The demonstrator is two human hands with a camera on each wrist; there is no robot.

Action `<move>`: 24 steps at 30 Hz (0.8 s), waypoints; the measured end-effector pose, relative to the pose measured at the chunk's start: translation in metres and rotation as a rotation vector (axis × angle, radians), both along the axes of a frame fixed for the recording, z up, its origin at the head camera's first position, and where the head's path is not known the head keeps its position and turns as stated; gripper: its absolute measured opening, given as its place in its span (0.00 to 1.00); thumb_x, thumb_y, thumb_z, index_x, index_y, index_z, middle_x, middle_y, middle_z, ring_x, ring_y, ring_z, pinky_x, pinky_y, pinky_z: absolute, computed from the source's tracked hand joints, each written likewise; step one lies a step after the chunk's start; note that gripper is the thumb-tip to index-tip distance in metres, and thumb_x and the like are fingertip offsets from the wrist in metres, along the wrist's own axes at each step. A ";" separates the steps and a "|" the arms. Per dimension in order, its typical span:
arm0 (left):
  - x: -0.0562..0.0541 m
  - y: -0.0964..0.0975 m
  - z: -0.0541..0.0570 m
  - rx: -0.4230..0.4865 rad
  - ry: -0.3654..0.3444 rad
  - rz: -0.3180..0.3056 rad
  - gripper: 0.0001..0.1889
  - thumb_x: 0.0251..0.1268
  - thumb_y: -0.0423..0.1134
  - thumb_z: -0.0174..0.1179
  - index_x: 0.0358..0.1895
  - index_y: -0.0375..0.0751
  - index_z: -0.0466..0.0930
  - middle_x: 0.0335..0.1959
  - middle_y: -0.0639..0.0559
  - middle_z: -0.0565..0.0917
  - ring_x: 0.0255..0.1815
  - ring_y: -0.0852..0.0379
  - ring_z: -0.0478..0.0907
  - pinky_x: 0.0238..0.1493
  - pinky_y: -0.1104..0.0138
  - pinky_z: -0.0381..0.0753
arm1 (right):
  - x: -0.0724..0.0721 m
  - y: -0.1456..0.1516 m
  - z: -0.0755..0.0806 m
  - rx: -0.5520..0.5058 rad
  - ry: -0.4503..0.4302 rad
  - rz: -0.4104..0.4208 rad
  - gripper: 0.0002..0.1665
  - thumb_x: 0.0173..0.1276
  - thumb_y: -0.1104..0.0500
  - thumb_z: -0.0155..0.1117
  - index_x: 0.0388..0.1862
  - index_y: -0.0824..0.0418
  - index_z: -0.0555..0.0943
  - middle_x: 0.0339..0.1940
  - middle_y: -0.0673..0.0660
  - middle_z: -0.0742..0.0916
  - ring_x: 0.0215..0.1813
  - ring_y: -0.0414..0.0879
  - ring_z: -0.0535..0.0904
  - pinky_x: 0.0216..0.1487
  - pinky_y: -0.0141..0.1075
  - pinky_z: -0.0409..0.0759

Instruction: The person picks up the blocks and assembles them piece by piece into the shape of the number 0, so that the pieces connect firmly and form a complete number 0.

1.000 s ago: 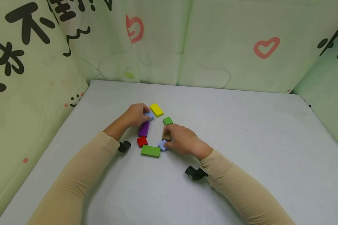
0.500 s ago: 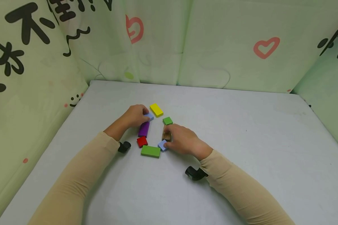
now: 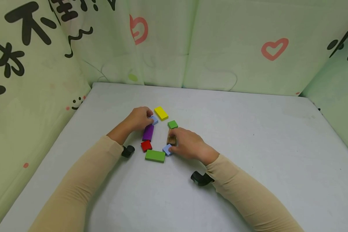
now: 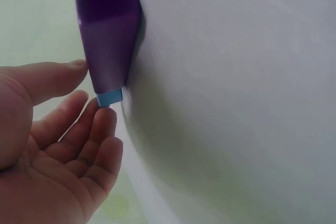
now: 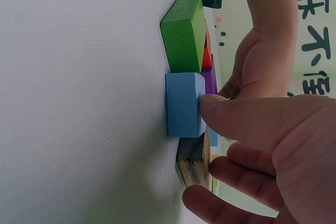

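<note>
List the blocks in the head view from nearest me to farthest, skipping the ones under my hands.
Green long block → red block → purple block → small green block → yellow block.

Lighting was bright, even and diffuse, apparently from overhead; no hard glare was recorded on the table (image 3: 249, 135). Shadows were soft and short, lying under the sleeves on the near side and beneath the wrist mounts. The head view was sharp at centre, with wide-angle bending at the left and right edges, where the backdrop (image 3: 229, 48) curved. The left wrist view was soft throughout: the purple block (image 4: 107, 35) and the far table surface were blurred. The right wrist view was sharper on the light blue block (image 5: 184, 104), while the near fingers (image 5: 247, 116) were out of focus.
</note>
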State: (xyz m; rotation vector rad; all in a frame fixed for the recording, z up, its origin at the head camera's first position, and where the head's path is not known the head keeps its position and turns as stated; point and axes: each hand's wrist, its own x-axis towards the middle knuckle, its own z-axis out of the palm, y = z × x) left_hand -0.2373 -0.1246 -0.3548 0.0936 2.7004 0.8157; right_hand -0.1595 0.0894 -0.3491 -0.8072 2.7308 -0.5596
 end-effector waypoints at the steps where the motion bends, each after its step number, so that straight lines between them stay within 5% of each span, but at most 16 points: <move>1: 0.000 0.000 0.000 0.001 0.000 0.001 0.19 0.73 0.38 0.59 0.62 0.33 0.75 0.57 0.41 0.78 0.52 0.47 0.76 0.57 0.60 0.79 | 0.000 0.000 0.000 0.000 -0.001 -0.001 0.20 0.65 0.56 0.72 0.53 0.59 0.78 0.44 0.52 0.81 0.45 0.47 0.76 0.48 0.41 0.78; 24: 0.000 0.001 -0.002 0.000 0.008 -0.002 0.19 0.73 0.37 0.59 0.62 0.33 0.75 0.57 0.41 0.78 0.53 0.47 0.76 0.58 0.59 0.78 | 0.000 -0.001 0.001 -0.002 -0.024 -0.007 0.16 0.65 0.55 0.72 0.49 0.57 0.79 0.42 0.50 0.81 0.45 0.46 0.76 0.47 0.41 0.78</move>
